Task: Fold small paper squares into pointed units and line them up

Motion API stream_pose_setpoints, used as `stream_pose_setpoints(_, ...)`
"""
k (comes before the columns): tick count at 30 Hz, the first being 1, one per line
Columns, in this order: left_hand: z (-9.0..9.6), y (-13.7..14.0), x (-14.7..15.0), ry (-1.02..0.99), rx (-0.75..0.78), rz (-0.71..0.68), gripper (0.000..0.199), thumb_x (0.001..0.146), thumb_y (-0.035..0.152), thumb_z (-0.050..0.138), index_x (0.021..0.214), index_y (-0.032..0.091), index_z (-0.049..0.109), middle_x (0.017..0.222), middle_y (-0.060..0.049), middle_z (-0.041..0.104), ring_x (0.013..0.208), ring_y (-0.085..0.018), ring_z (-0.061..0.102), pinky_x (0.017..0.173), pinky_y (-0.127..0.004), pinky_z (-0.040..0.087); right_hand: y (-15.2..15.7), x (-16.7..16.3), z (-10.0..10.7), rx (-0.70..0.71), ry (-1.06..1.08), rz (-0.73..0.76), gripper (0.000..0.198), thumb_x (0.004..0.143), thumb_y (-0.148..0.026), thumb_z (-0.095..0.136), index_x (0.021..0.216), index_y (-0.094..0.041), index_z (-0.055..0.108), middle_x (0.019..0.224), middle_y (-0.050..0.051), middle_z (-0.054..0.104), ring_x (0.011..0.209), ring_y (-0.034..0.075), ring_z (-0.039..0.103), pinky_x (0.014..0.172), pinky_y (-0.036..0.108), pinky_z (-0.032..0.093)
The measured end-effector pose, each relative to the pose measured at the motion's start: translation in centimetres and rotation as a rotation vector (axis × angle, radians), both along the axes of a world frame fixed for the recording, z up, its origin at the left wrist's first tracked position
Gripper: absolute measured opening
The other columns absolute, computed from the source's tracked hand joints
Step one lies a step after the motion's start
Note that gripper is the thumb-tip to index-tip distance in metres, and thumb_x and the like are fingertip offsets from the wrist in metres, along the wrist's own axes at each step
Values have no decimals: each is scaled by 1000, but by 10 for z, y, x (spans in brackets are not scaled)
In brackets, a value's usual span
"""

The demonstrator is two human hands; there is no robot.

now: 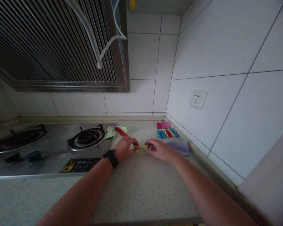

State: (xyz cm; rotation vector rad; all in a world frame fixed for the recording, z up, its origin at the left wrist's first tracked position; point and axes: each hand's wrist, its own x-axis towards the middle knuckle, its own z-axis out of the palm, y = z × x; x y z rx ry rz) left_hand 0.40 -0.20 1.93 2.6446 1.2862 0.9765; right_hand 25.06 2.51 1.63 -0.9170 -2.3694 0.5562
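A small, thin yellow paper strip (139, 147) sits between both hands, just above the speckled beige stone desk (141, 188), at mid-depth and slightly right of the stove. It is flat and narrow; its folds cannot be made out.

The left hand (125, 148) pinches the strip's left end, fingers curled narrow around it. A black band-type wristwatch (111, 158) encircles that wrist. The right hand (158, 148) grips the strip's right end, fingertips closed on it, knuckles upward. Both forearms are bare.

Just beside the right hand, on the desk, lies one pale lilac paper sheet (179, 146), smooth and slightly curled at its edge. Farther back, near the wall corner, a cluster of small pointed folded paper pieces (167, 129) lies in two rows: pink and red behind, blue, green and red in front. The exact count cannot be told.

Behind the left hand lie two pale green paper sheets (113, 131), with one red paper piece (120, 131) between them.

To the left, a brushed stainless-steel gas stove (54, 147) is set in the desk, with two round black burners (86, 137) and two dark round knobs (34, 156). A ribbed metal range hood (52, 44) hangs above, carrying looped white cables (94, 40). Glossy white wall tiles (221, 47) carry one white socket (198, 99).
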Motion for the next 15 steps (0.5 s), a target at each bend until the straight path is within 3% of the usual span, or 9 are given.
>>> stream_pose_setpoints(6, -3, -4, 16, -220, -162, -37, 16, 78, 21, 63, 93, 19, 63, 80, 0, 67, 75, -14, 61, 70, -26, 45, -1, -1, 0, -78, -13, 32, 15, 84, -26, 60, 95, -20, 67, 82, 2, 69, 73, 14, 61, 66, 25, 45)
stream_pose_setpoints(11, 1, -7, 17, -285, -176, -42, 15, 77, 18, 63, 92, 19, 64, 79, 0, 67, 74, -13, 61, 70, -25, 46, -3, -4, 1, -76, 19, 32, 16, 83, -30, 62, 94, -19, 67, 77, 1, 67, 68, 13, 58, 61, 24, 42)
stream_pose_setpoints(15, -1, -5, 19, -364, -186, -58, 12, 79, 21, 63, 90, 18, 63, 79, -1, 67, 73, -13, 61, 70, -26, 48, -8, -7, 7, 3, 84, 10, 15, 83, -31, 63, 90, -19, 66, 74, 0, 63, 67, 12, 56, 61, 23, 41)
